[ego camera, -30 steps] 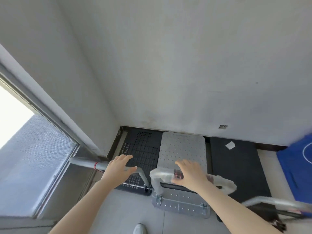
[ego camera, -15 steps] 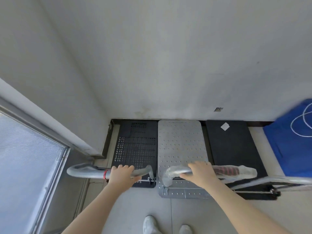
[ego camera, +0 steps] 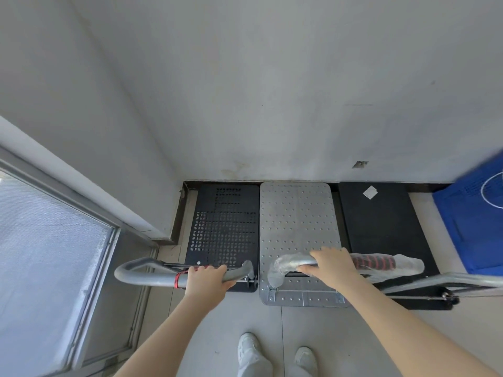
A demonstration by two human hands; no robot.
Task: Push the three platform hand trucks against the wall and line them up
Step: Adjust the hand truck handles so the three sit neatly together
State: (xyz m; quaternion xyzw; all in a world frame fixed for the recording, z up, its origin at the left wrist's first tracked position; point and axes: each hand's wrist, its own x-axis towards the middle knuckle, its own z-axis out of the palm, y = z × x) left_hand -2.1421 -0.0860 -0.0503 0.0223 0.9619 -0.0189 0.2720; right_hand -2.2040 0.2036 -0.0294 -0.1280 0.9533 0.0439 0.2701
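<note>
- The left hand (ego camera: 206, 278) is wrapped around the grey tubular handle (ego camera: 152, 276) of the black perforated hand truck (ego camera: 226, 221), beside a red band on the tube; a grasp there lets the person steer that deck from its rear end.
- The right hand (ego camera: 330, 265) is clasped over the plastic-wrapped handle (ego camera: 381, 263) of the silver studded hand truck (ego camera: 296, 221), likely so both trucks can be nudged forward together.
- A third, plain black hand truck (ego camera: 381, 221) sits to the right, untouched, with a white label (ego camera: 370, 192) near its far end.
- All three decks lie side by side in the corner, long axes running straight toward the wall (ego camera: 272, 91), front edges at the dark skirting, handles toward the person.
- The far ends look level, though whether each actually touches the skirting is hard to tell from this angle; the near ends are uneven, perhaps from differing lengths.
- A blue panel (ego camera: 473, 221) stands just right of the row.
</note>
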